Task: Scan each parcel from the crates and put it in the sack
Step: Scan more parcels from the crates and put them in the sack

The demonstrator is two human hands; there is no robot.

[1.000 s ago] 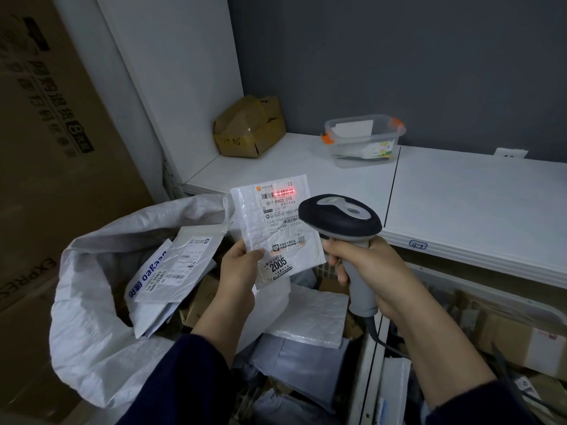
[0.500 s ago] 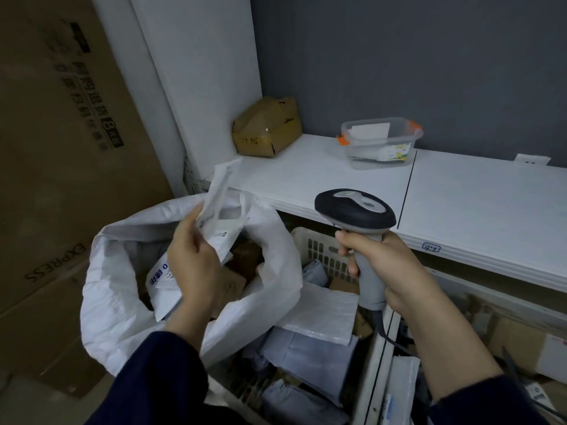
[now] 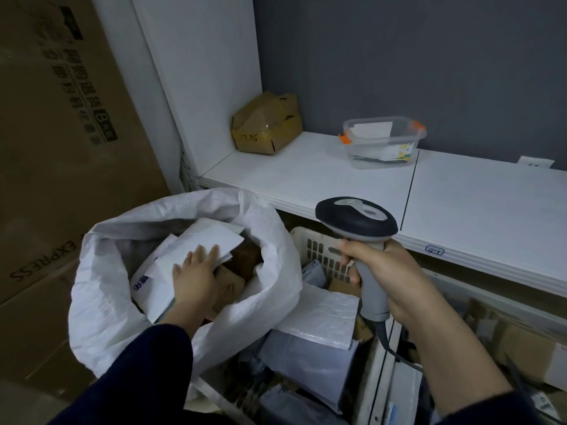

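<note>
Head view: flat white padded mailer parcel (image 3: pixel 211 237) lies in white woven sack (image 3: pixel 101 302), pressed under left hand (image 3: pixel 196 271), fingers straight.
Grey-black handheld barcode scanner (image 3: pixel 356 222) is gripped by right hand (image 3: pixel 386 277). Parcel judged light, floppy, slick; best pinched at an edge. One sack, one scanner; at least three soft bagged parcels (image 3: pixel 319 314) counted in slatted white plastic crate (image 3: pixel 310 240).

Your one head-worn wide-angle camera looks forward and steeply down over your own forearms, close enough that your left hand (image 3: pixel 196 271) in the sack (image 3: pixel 101 302) and your right hand (image 3: pixel 395 277) round the scanner (image 3: pixel 356 219) fill the lower frame, while the white shelf (image 3: pixel 306 179) and grey wall (image 3: pixel 399 56) curve away beyond them.
</note>
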